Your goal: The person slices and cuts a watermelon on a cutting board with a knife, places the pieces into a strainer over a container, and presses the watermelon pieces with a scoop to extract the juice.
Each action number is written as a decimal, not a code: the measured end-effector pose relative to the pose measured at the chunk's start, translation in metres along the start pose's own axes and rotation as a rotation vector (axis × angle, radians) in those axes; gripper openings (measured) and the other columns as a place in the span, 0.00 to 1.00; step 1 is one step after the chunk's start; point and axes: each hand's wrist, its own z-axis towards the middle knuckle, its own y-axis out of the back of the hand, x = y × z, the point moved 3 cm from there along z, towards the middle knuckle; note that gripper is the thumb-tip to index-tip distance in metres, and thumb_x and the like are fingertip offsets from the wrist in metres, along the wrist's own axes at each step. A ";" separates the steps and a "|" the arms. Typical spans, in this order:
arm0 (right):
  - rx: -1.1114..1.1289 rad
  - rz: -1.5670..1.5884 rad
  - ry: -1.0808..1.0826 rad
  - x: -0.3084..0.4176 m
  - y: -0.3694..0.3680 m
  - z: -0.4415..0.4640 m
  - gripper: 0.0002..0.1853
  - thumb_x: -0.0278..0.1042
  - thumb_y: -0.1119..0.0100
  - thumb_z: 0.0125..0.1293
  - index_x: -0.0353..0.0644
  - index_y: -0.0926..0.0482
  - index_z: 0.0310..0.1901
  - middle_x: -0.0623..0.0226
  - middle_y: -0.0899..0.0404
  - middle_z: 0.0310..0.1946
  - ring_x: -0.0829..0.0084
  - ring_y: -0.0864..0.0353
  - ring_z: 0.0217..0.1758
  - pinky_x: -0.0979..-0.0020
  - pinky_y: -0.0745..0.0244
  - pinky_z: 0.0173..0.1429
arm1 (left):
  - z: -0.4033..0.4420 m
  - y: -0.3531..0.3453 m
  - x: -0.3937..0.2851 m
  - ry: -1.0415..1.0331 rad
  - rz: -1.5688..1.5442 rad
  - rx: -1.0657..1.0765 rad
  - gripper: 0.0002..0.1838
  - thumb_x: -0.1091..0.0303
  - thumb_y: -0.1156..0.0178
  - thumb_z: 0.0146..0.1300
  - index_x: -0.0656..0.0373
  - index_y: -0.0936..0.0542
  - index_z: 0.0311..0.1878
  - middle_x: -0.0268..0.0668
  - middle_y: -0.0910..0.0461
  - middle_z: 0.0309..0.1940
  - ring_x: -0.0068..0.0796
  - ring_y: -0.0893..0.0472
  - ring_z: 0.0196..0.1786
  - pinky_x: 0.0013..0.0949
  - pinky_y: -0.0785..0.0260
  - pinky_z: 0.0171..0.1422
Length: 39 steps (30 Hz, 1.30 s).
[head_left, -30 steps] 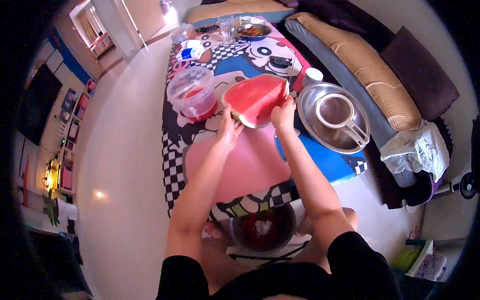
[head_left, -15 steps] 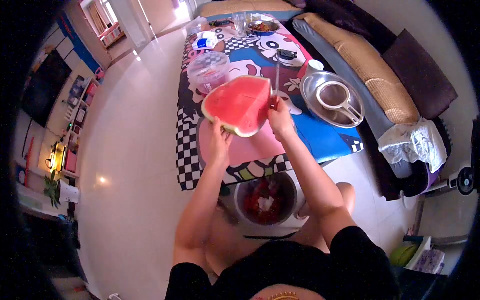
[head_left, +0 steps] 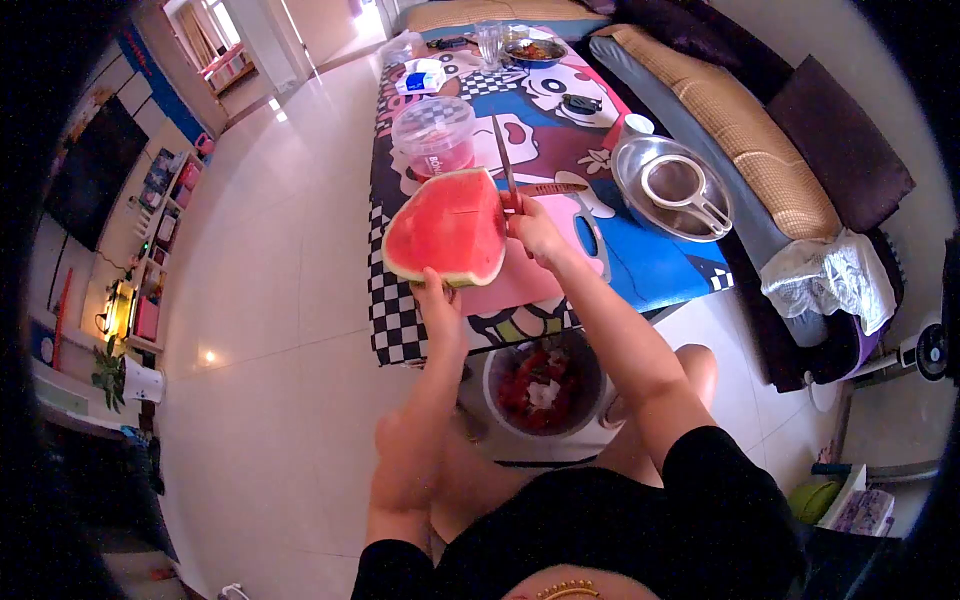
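The table (head_left: 660,276), covered with a cartoon-print cloth with checkered edges, takes up the middle of the view, and the sofa (head_left: 745,135) with its tan cover runs along its right side. Below the table's near edge, between the person's legs, a basin (head_left: 489,385) holds red pieces and something white. On the near part of the table lies a pink board (head_left: 525,283), partly hidden by the melon and the right forearm. The large cut piece of watermelon (head_left: 445,228) is raised over the board's left side, red flesh showing, and blocks the lower part of the clear tub (head_left: 436,118) behind it. To the right, a metal bowl (head_left: 632,165) has a strainer (head_left: 674,184) lying in it. The left hand (head_left: 440,305) is partly open, cupped at the melon's near rind, its fingers partly out of sight. The right hand (head_left: 536,230) is closed around the handle of a knife (head_left: 504,160), blade pointing up and away, just beside the melon's right side. At the far end are a bowl of food (head_left: 535,55), a white and blue packet (head_left: 421,77) and a glass (head_left: 489,45). A white jar (head_left: 638,125) stands near the metal bowl, and a small black thing (head_left: 581,104) lies farther back.
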 end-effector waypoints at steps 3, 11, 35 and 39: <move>0.075 0.012 0.026 -0.011 0.006 0.016 0.30 0.14 0.60 0.54 0.36 0.31 0.61 0.65 0.25 0.53 0.72 0.24 0.53 0.74 0.28 0.52 | -0.006 -0.004 0.010 -0.035 -0.021 -0.026 0.38 0.52 0.49 0.70 0.54 0.58 0.73 0.38 0.43 0.67 0.31 0.39 0.68 0.37 0.46 0.71; 0.096 -0.160 0.045 -0.002 0.023 0.013 0.27 0.19 0.55 0.56 0.39 0.30 0.61 0.62 0.27 0.56 0.72 0.27 0.57 0.75 0.31 0.54 | -0.029 -0.003 0.014 -0.223 0.263 0.068 0.45 0.59 0.41 0.66 0.65 0.60 0.72 0.46 0.47 0.69 0.35 0.42 0.70 0.38 0.47 0.71; -0.190 -0.209 -0.045 -0.012 0.023 -0.118 0.21 0.54 0.65 0.74 0.44 0.29 0.39 0.75 0.38 0.23 0.83 0.41 0.20 0.79 0.44 0.24 | 0.074 0.018 -0.030 -0.218 0.069 -0.067 0.22 0.53 0.53 0.71 0.60 0.33 0.60 0.38 0.29 0.56 0.30 0.26 0.57 0.36 0.34 0.62; -0.212 -0.467 0.119 -0.010 0.015 -0.128 0.23 0.53 0.66 0.75 0.41 0.29 0.39 0.70 0.35 0.23 0.77 0.35 0.24 0.73 0.37 0.30 | 0.043 0.003 -0.033 -0.250 0.088 -0.211 0.23 0.54 0.56 0.72 0.59 0.37 0.63 0.40 0.33 0.59 0.31 0.29 0.60 0.35 0.35 0.62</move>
